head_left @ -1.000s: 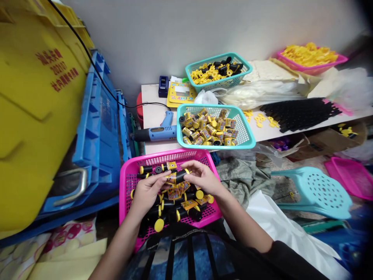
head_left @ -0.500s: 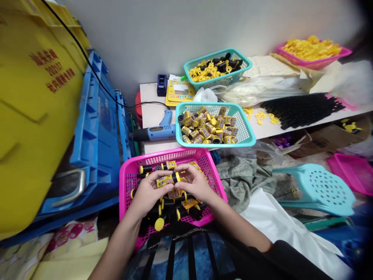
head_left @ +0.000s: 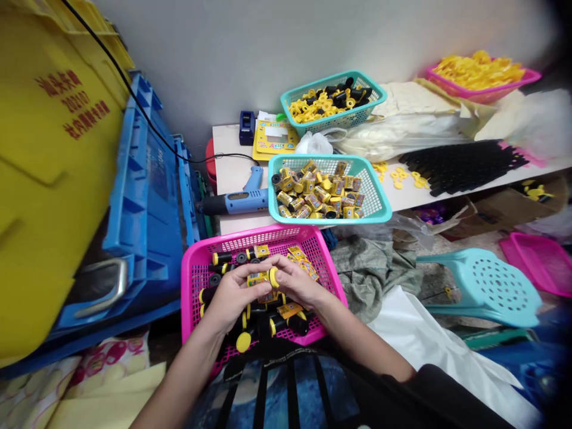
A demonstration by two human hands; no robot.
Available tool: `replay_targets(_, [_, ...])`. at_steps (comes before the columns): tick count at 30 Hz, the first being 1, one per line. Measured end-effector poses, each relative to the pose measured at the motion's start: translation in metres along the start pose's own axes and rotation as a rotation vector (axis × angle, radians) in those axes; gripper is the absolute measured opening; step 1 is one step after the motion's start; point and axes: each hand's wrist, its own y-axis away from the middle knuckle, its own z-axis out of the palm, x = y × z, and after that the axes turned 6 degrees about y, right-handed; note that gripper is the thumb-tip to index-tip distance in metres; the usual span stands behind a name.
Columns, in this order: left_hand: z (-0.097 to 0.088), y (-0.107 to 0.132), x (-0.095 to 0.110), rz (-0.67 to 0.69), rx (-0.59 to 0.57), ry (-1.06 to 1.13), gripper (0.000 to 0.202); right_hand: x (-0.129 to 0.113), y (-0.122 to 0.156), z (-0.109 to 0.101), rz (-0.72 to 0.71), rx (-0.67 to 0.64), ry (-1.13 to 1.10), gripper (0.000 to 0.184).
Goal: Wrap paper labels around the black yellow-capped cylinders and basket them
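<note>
Between both hands is a small yellow-capped tube (head_left: 258, 278) with a yellow printed label, lying sideways above the pink basket (head_left: 333, 280). My left hand (head_left: 235, 296) pinches its labelled end between thumb and fingers. My right hand (head_left: 295, 280) is closed at its yellow-capped end, thumb against the cap. Below them, black tubes (head_left: 277, 323) with yellow caps lie loose in the basket, some partly hidden by my hands. Flat yellow printed labels (head_left: 304, 262) are heaped at the basket's right side.
A teal basket (head_left: 379, 205) of labelled tubes stands on the table's front edge, beside a blue heat gun (head_left: 245, 201). Behind it is another teal basket (head_left: 322, 126) with yellow and black parts. Large blue crates (head_left: 147, 179) stand left; a light-blue stool (head_left: 500, 286) stands right.
The tube has turned so its yellow cap faces more toward me, and my right fingers have closed in around the capped end. My left hand keeps its grip, shifted slightly right.
</note>
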Motion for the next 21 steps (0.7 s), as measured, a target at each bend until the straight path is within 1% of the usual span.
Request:
replay_targets(4, [-0.002, -0.001, -0.004, -0.029, -0.011, -0.006, 0.034, 0.002, 0.002, -0.007, -0.003, -0.006, 0.119, 0.045])
replay_targets(8, [-0.003, 0.003, -0.002, -0.095, -0.098, 0.020, 0.033, -0.002, 0.004, -0.012, -0.077, 0.022, 0.299, 0.044])
replay_targets(9, [-0.003, 0.004, -0.001, -0.100, -0.099, 0.028, 0.034, -0.003, 0.005, -0.013, -0.084, 0.021, 0.321, 0.045])
replay_targets(13, [0.000, 0.007, 0.000, -0.034, -0.010, 0.040, 0.037, -0.004, 0.005, -0.011, -0.067, -0.078, 0.342, 0.051])
replay_targets(15, [0.002, 0.007, -0.002, -0.053, -0.006, 0.053, 0.035, -0.002, 0.004, -0.009, -0.041, -0.132, 0.318, 0.055])
replay_targets(18, [0.002, 0.004, -0.006, -0.081, -0.011, 0.058, 0.032, 0.005, 0.003, -0.006, -0.019, -0.126, 0.261, 0.056])
replay_targets(21, [0.000, 0.003, -0.009, -0.097, -0.026, 0.067, 0.032, 0.009, 0.003, -0.009, -0.064, -0.100, 0.312, 0.053])
